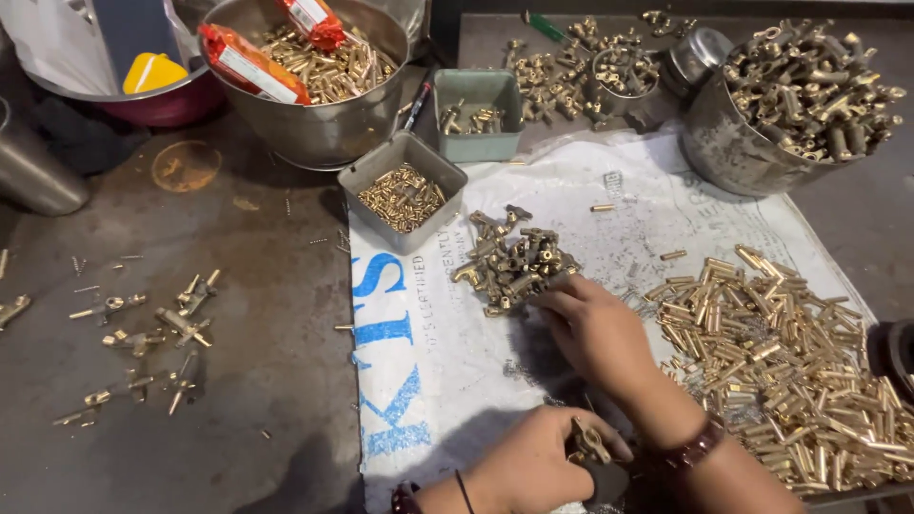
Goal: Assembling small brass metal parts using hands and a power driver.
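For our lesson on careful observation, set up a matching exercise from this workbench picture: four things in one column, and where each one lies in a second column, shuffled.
Things:
1. orange packets
2. heap of brass tubes
3. small grey tray of tiny brass pieces
4. assembled brass fittings

Places:
A. spread out on the bare dark table at the left
B. on the white sheet, by the right hand
C. on top of the brass parts in the big steel bowl
D. at the top left corner of the white sheet

Pairs: 1-C, 2-B, 3-D, 4-A
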